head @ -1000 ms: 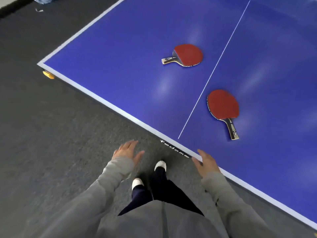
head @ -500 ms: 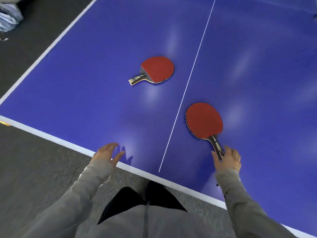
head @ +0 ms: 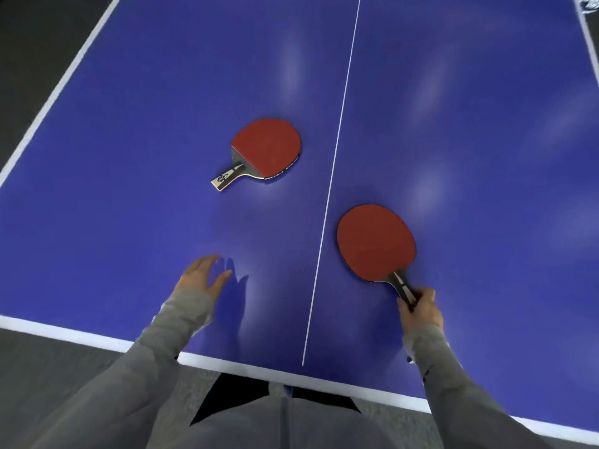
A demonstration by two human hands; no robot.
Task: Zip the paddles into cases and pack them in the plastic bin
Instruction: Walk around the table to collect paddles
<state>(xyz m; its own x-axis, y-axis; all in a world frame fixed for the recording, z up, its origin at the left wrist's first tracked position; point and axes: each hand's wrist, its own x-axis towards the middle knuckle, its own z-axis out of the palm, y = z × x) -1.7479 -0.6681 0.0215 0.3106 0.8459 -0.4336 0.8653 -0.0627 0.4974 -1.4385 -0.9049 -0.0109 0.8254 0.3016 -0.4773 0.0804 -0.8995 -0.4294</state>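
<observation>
Two red-faced paddles lie on the blue table-tennis table (head: 129, 131). The near paddle (head: 376, 243) is just right of the white centre line, and my right hand (head: 419, 307) grips the end of its dark handle. The far paddle (head: 265, 149) rests left of the line, its short handle pointing toward the near left. My left hand (head: 202, 273) hovers over the table with fingers relaxed and holds nothing, well short of the far paddle. No case or plastic bin is in view.
The table's white-edged near border (head: 97, 338) runs across the bottom, with dark grey carpet (head: 42, 377) below it and along the left side. A bit of net (head: 588, 4) shows at the top right corner.
I have stepped up to the table. My right hand reached forward and closed round the near paddle's handle. My left hand moved from beside the edge to over the table.
</observation>
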